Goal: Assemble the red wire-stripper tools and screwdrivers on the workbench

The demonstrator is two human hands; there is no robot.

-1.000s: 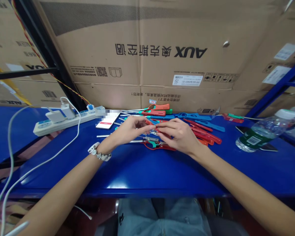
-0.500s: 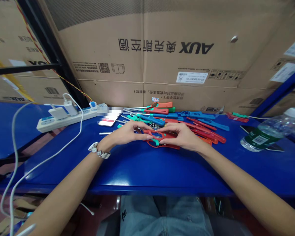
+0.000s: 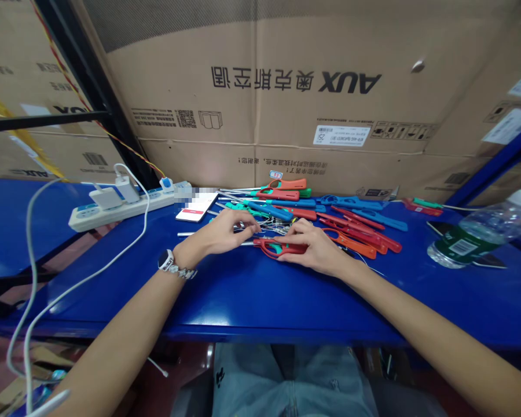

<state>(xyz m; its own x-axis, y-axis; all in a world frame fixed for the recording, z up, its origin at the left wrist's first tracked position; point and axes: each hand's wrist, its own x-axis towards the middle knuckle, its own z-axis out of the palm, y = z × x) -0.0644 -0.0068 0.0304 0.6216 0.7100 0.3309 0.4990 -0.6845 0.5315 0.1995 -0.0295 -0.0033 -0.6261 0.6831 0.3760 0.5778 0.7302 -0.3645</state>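
My right hand is closed round the handle of a red long-necked lighter with a green trigger, lying low over the blue table. My left hand is beside its front end, thumb and fingers brought close together near the metal tube. What those fingers pinch, if anything, is too small to make out. Thin wires and small metal parts lie between the hands. Behind them is a pile of lighters and casings, including a blue lighter, a red lighter and an orange casing.
Left of the pile lies a phone, beside a white power strip with plugs and trailing cables. A plastic bottle stands tilted-looking at the right, near a dark flat object. A large carton backs the blue table.
My left hand has let go of the red casing and shifted slightly left. My right hand has moved a little toward me and left, now round the red lighter's handle.
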